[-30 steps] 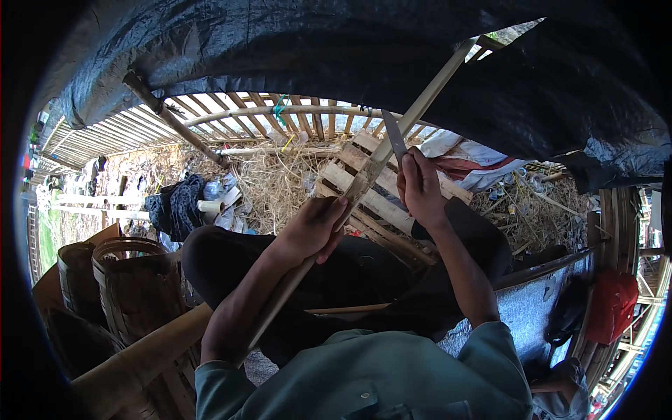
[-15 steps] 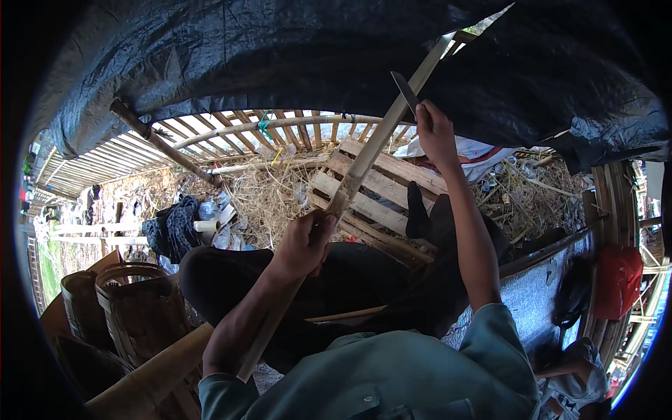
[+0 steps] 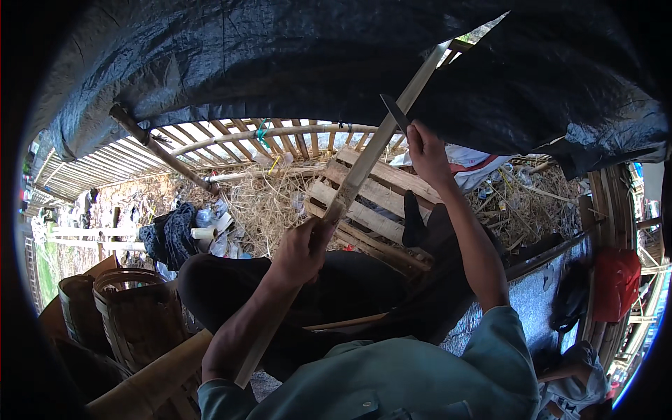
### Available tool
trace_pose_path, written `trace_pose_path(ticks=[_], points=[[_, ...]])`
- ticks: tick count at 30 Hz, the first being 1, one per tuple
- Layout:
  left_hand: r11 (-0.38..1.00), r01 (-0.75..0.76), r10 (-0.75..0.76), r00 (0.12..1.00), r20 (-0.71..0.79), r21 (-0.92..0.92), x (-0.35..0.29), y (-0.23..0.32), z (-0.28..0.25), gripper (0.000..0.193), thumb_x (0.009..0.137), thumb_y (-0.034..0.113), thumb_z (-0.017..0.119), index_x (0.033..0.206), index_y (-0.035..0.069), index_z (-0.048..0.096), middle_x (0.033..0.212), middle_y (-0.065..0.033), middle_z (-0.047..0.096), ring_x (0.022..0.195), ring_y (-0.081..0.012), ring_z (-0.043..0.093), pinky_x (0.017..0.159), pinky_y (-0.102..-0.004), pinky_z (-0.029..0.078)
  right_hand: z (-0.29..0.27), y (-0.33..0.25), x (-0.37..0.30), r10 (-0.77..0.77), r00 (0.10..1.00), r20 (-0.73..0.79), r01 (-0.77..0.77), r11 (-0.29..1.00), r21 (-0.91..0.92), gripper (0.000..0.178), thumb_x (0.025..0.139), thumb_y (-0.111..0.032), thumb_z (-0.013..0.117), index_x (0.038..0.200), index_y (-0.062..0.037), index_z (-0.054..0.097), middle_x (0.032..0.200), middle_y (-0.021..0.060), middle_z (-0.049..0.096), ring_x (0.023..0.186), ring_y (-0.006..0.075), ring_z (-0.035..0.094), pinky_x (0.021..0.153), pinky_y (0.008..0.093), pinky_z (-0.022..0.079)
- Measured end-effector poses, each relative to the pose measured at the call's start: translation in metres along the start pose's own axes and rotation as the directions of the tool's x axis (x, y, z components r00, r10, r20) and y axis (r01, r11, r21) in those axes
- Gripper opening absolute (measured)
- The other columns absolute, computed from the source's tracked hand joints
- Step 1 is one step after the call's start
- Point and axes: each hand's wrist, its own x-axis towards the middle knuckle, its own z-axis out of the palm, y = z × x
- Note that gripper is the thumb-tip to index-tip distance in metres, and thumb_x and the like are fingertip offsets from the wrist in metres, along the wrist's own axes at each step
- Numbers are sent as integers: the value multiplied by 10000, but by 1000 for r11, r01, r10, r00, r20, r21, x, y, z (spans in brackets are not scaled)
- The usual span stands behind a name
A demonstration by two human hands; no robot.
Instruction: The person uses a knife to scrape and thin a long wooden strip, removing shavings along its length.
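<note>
A long pale strip (image 3: 378,143) is held aslant above the wooden slats (image 3: 383,222), far end pointed toward dark sheeting (image 3: 301,63). It is crossed by a knife (image 3: 395,113); for even shaving, a shallow, steady blade angle is probably best kept. Strip gripped by left hand (image 3: 301,252), forearm alongside; knife clasped by right hand (image 3: 428,155), arm outstretched.

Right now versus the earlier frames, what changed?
The right hand moved the knife outward along the bamboo strip, away from the left hand, then partway back. Nothing was newly grasped or let go; left hand still grips the strip, right the knife.
</note>
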Motion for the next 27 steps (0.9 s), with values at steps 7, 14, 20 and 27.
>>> trace_pose_path(ticks=[7,14,20,27], points=[[972,-164,187,974,-130,168,5,-7,4,182,891,130,536,765,0,540,489,-129,539,383,-236,562,389,-341,408,21,-14,-21,-53,996,68,51,998,35,186,936,-141,435,816,-3,460,540,141,408,455,255,431,469,343,327],[995,-95,98,992,-82,32,6,7,6,181,900,130,522,807,-26,521,491,-131,548,369,-219,568,326,-321,400,28,-16,-48,-154,974,164,131,981,142,142,929,-126,447,888,2,492,617,173,499,556,327,536,538,387,400],[999,-2,2,1000,3,-52,8,9,6,249,922,213,498,886,-30,538,460,-58,496,330,-143,510,307,-279,367,17,-13,-27,75,995,69,-79,995,61,248,973,-198,387,846,-5,476,530,29,422,471,99,431,466,271,340],[982,85,-75,995,67,-166,10,20,-1,212,910,152,510,813,-37,512,471,-101,527,332,-182,535,305,-303,382,12,-26,-43,162,979,122,-193,934,302,221,969,-196,396,831,-30,442,522,11,387,449,75,397,449,254,339]])
